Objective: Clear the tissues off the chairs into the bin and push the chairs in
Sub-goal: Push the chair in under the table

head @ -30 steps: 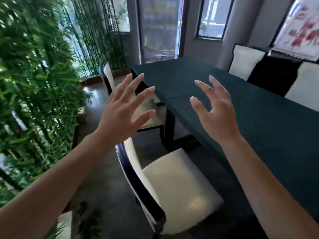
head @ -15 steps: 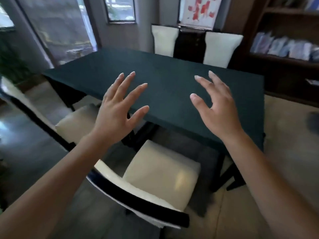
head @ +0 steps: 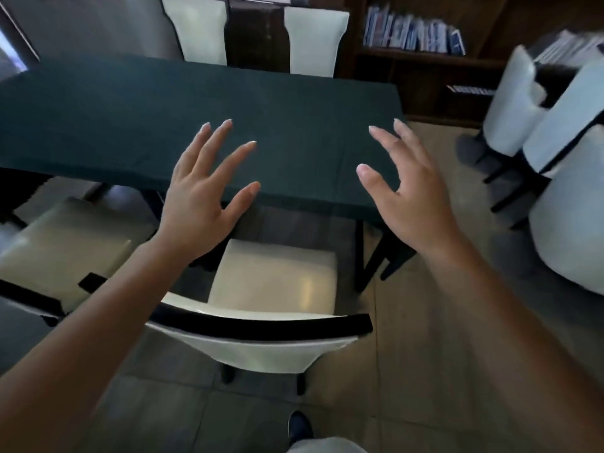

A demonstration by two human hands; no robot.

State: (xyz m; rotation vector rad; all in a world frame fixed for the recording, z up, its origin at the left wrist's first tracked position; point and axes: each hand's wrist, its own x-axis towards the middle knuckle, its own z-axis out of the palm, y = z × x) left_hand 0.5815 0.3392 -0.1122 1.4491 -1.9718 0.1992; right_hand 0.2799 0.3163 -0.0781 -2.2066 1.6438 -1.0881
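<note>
A cream chair (head: 274, 282) with a black-trimmed back stands right in front of me, pulled out from the dark green table (head: 163, 119). Its seat is bare; I see no tissue on it. A second cream chair (head: 65, 243) stands to its left, also pulled out and bare. My left hand (head: 202, 194) hovers above the table's near edge, fingers spread, holding nothing. My right hand (head: 402, 191) hovers to the right at about the same height, fingers loosely bent and empty. No bin is in view.
Two white-backed chairs (head: 255, 34) stand at the table's far side. Several stacked white chairs (head: 549, 152) crowd the right edge. A dark bookshelf with books (head: 415, 37) lines the back wall. My shoe (head: 299, 426) shows on the tiled floor.
The view has swung right, from the plant wall to face the table and the near chair squarely. Both hands stay raised, spread and empty.
</note>
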